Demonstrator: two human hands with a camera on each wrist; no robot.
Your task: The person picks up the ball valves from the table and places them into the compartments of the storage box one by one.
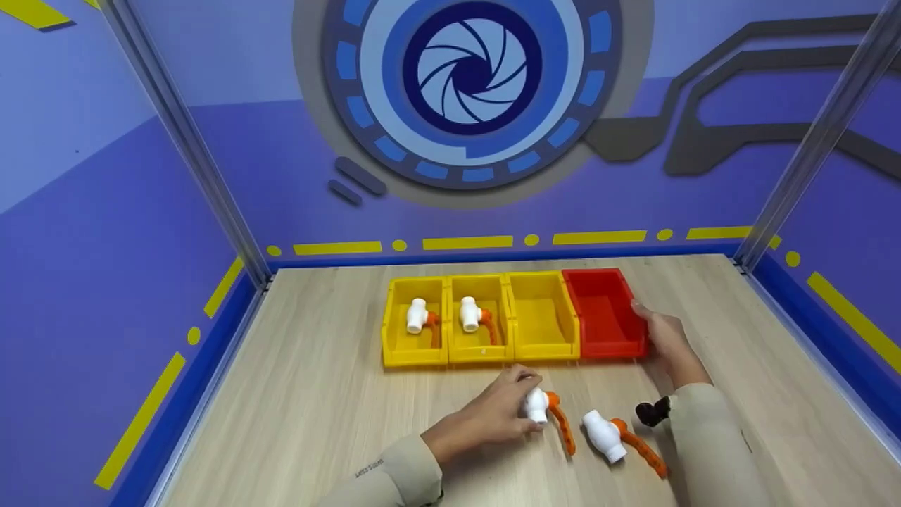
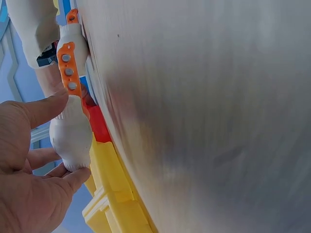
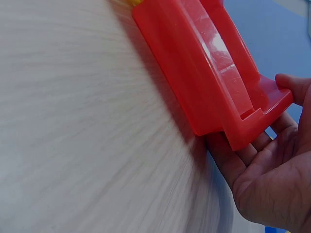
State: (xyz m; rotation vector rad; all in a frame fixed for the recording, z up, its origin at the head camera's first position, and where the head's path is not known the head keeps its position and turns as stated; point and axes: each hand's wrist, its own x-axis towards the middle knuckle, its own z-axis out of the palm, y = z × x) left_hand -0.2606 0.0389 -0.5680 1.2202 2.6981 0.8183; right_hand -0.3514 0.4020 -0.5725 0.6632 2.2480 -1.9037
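In the head view my left hand point(image 1: 493, 412) pinches a white ball valve point(image 1: 537, 407) with an orange lever, just in front of the bins. The left wrist view has the thumb and fingers on the white body of this valve point(image 2: 70, 138). My right hand point(image 1: 669, 343) grips the right side of a red bin point(image 1: 607, 317). In the right wrist view its thumb lies on the rim of the red bin point(image 3: 177, 73), with the fingers under and outside the wall. A second white valve point(image 1: 604, 436) with an orange lever lies on the table between the forearms.
Left of the red bin, three yellow bins stand joined in a row. A valve point(image 1: 417, 317) lies in the left yellow bin point(image 1: 415, 357), another valve point(image 1: 470, 315) in the middle one point(image 1: 479, 353). Printed panels point(image 1: 450, 218) wall the wooden table point(image 1: 303, 394) at back and sides.
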